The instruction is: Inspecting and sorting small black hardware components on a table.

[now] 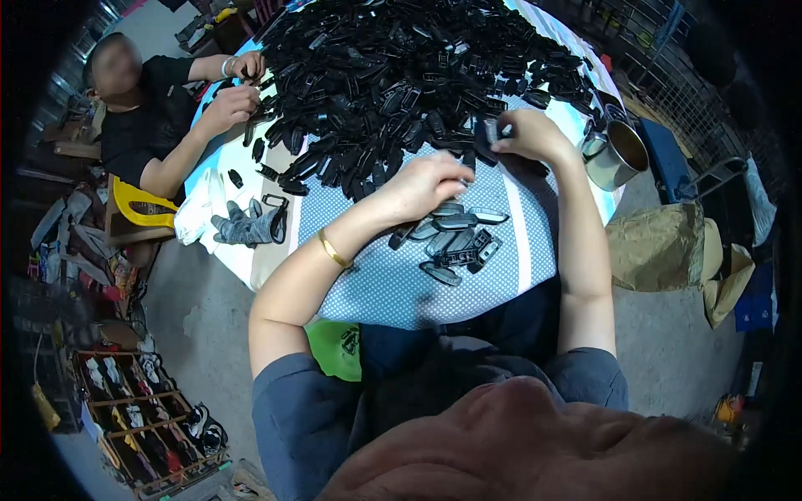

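Grey gloves lie on the left of the covered table. Black pieces form a large heap across the far side, apparently the portion left. Your left hand is curled narrow; whether it grips anything cannot be told. Just below it, a small separate group presumably represents the portion done. Your right hand pinches a dark piece at the heap's near edge.

The head view looks steeply down from the near side; it faces across the surface; the hands are close.
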`<state>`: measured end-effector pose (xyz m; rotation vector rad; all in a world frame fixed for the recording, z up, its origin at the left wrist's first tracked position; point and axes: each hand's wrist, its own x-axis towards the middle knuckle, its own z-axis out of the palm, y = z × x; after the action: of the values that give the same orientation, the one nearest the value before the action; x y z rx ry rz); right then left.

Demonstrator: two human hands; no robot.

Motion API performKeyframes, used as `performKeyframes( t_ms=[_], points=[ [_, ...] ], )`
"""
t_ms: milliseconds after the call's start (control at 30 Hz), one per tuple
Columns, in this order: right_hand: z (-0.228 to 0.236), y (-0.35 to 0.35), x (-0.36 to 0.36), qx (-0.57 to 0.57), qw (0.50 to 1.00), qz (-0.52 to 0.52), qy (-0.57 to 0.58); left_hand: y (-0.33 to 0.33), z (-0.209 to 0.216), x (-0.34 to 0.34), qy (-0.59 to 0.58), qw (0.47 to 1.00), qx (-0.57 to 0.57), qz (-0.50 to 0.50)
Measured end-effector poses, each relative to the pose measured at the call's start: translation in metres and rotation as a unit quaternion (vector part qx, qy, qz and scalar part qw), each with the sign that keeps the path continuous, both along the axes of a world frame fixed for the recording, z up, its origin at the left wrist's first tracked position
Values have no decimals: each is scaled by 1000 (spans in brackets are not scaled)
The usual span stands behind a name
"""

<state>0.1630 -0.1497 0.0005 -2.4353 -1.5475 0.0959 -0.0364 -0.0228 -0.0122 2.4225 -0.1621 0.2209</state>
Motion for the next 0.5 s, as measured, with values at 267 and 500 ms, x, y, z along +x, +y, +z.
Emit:
performKeyframes(
  t_ms=[267, 500],
  points=[
    [4, 4, 7, 223, 944, -58, 236, 0, -4, 5, -47, 985, 165, 24],
    [10, -20, 38, -10, 984, -130, 117, -9, -8, 7, -5, 990, 115, 82]
  ],
)
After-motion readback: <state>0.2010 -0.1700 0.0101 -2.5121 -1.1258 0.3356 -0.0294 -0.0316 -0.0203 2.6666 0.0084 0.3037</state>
